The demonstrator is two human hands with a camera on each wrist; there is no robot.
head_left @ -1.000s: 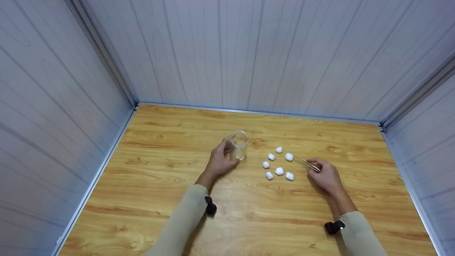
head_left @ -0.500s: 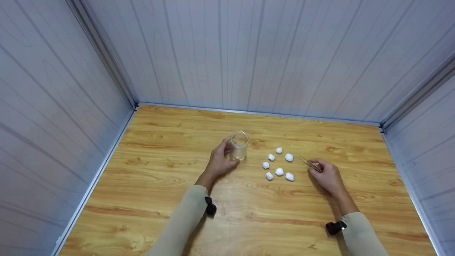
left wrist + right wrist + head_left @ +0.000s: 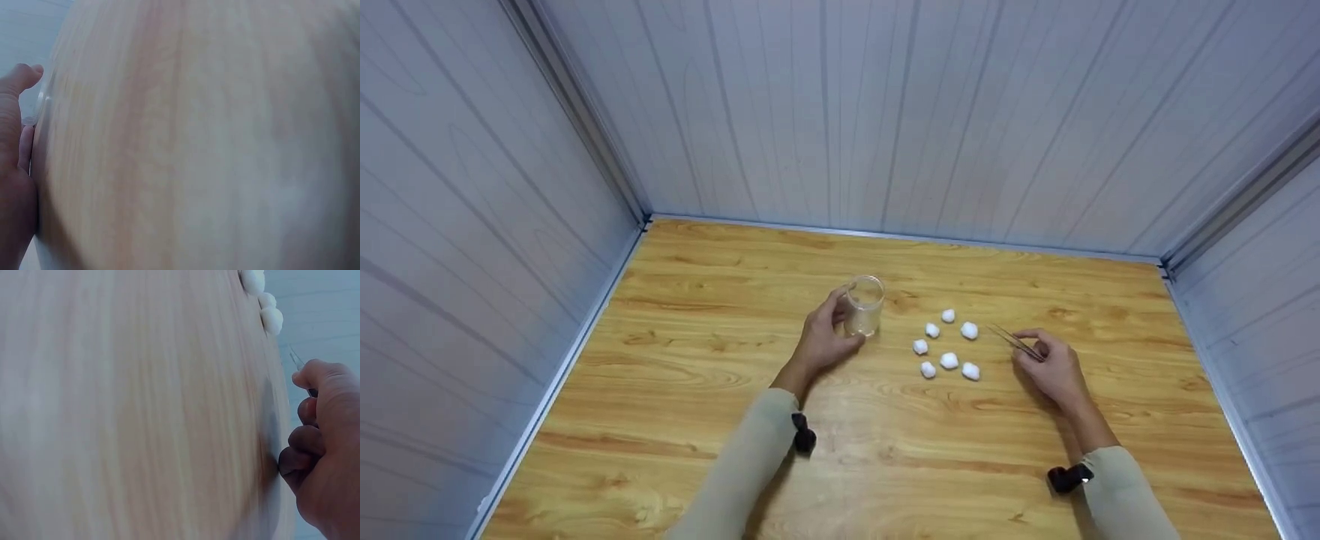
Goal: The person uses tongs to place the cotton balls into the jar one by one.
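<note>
In the head view, my left hand (image 3: 823, 337) grips an upright clear glass beaker (image 3: 864, 309) from its left side, fingers behind it and thumb at the front near the base. My right hand (image 3: 1054, 367) pinches a pair of thin metal tweezers (image 3: 1017, 343) between thumb and fingers. The tweezers point up and left, their tips just right of a white cotton ball (image 3: 969, 331) and apart from it. In the right wrist view the tweezers (image 3: 297, 360) stick out past the thumb, and the other fingers are curled. Only an edge of the beaker shows in the left wrist view.
Several more cotton balls (image 3: 949, 361) lie loosely grouped between the beaker and the tweezers on the wood-grain table (image 3: 885, 465). Pale panel walls (image 3: 855, 112) enclose the table at the back and on both sides.
The tweezers' tips have drawn back a little to the right from the nearest cotton ball, and the right hand has shifted slightly right. The left hand and beaker stay in place.
</note>
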